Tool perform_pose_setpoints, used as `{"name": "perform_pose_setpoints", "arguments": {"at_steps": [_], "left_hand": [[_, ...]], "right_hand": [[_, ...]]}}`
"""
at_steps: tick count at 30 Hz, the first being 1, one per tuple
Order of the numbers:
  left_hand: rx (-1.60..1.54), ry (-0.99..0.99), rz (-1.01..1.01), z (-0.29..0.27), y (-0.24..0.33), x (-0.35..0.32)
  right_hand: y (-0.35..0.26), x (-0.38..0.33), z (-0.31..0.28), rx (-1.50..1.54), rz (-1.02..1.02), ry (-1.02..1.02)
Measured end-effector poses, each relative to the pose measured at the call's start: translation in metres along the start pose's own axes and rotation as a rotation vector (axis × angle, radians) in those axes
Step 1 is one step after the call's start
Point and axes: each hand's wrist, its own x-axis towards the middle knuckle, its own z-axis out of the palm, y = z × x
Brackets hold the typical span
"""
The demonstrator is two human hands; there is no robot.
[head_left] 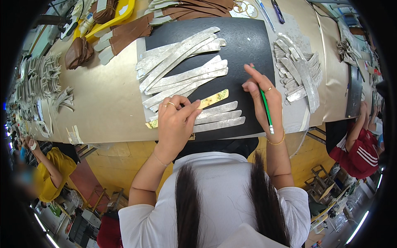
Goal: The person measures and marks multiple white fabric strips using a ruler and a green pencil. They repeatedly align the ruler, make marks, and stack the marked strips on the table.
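My left hand (175,122) is closed, thumb and forefinger on a narrow yellow strip (215,99) with green printing. The strip's other end shows beyond the hand; its middle is hidden under the fingers. Beneath and beside it, several silver-grey strips (221,116) lie fanned on a black board (248,45). More grey strips (190,80) overlap farther up the board. Over the board's right part, my right hand (266,97) holds a green pencil (265,105), its eraser end pointing toward me. The forefinger reaches up and away from the board's near edge.
A heap of grey strips (300,68) lies right of the board. Brown pieces (128,35) and a yellow tray (124,18) stand at the far left. A blue pen (266,16) lies at the far edge. Co-workers sit at both sides.
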Motion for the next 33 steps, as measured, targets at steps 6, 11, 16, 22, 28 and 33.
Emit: {"name": "perform_pose_setpoints", "arguments": {"at_steps": [6, 11, 16, 22, 28, 33], "left_hand": [[0.003, 0.009, -0.007, 0.002, -0.001, -0.001], [0.009, 0.008, 0.0, 0.005, -0.004, -0.002], [0.009, 0.006, -0.006, 0.005, -0.003, -0.001], [0.007, 0.02, 0.002, 0.006, -0.004, 0.0], [0.008, 0.014, 0.002, 0.005, -0.003, 0.001], [-0.009, -0.008, -0.001, 0.004, -0.003, 0.0]], "right_hand": [[-0.018, -0.001, 0.019, 0.209, -0.102, -0.108], [-0.022, -0.006, 0.032, 0.24, -0.007, -0.181], [-0.026, -0.002, 0.036, 0.15, -0.066, -0.213], [-0.02, -0.001, 0.044, 0.013, -0.225, -0.191], [-0.028, 0.003, 0.042, -0.115, -0.311, -0.236], [-0.024, 0.007, 0.033, 0.248, -0.08, -0.24]]}}
